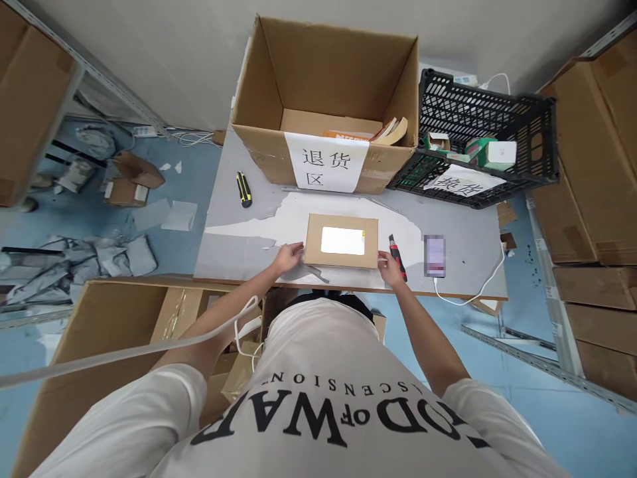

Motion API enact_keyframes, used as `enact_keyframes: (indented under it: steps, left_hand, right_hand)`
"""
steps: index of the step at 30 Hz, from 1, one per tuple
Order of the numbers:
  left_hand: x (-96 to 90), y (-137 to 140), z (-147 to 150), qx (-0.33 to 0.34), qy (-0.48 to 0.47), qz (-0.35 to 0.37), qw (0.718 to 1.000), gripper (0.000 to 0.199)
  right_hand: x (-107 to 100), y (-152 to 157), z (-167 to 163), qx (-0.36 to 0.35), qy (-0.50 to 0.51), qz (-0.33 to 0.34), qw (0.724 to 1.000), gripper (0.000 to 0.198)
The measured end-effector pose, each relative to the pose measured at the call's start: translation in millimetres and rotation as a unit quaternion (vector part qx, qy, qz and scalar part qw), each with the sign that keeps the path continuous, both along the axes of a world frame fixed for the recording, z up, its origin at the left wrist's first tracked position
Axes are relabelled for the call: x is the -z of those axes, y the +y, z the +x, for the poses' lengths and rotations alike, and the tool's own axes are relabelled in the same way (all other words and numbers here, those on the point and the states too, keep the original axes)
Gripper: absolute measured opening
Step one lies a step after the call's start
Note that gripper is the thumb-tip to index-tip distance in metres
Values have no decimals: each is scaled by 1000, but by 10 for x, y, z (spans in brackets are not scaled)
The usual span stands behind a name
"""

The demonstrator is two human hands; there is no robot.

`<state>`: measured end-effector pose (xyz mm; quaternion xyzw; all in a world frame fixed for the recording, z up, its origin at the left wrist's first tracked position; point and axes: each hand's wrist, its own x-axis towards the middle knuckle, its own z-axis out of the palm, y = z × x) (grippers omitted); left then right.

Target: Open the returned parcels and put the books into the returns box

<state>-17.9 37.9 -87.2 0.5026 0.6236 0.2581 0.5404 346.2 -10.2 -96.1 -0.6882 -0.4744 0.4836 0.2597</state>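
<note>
A small brown cardboard box (314,242) with a white label (343,241) on top sits near the front of the table. At its left side, my left hand (290,257) grips the edge with closed fingers. My right hand (390,267) holds the lower right corner, its fingertips partly hidden by the box. Just beside the right hand lies a red and black utility knife (395,252). A yellow and black utility knife (243,190) lies farther off, at the table's left.
Behind stands a large open carton (263,156) holding books, next to a black plastic crate (535,146) with small boxes. A phone (434,255) on a white cable lies at right. Below the table's front left is another big carton (114,325). Shelves flank both sides.
</note>
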Motion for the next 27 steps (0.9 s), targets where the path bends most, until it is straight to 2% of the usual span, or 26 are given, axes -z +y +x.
enact_keyframes:
  steps: [2,4,6,9,11,14,17,20,24,27]
  left_hand:
    - [68,-130,-34,33,-5,8,999,55]
    - [142,-230,-21,66,-9,18,998,60]
    - [204,-282,31,81,-9,29,996,58]
    - [209,-283,113,65,-10,41,997,53]
    - [127,-262,138,54,-13,52,997,53]
    - [-100,-235,145,58,10,63,996,49]
    - [-355,-210,176,58,85,80,992,45]
    - [-551,-158,256,35,182,105,977,47]
    - [-678,-46,364,18,245,78,966,55]
    - [-712,24,408,13,255,44,966,56]
  right_hand:
    - [66,-141,-33,-14,-10,-1,1000,63]
    - [109,-219,-107,-33,-13,4,999,70]
    - [131,-235,-195,-30,-13,9,999,66]
    - [125,-199,-272,-5,8,17,1000,55]
    - [84,-170,-264,-8,24,33,999,52]
    - [-66,-130,-207,-35,25,63,997,51]
    - [-308,-76,-181,-46,13,70,996,50]
    - [-544,6,-208,-33,-51,53,997,47]
    - [-699,135,-265,-42,-145,16,988,46]
    - [-702,226,-291,-47,-155,2,987,45]
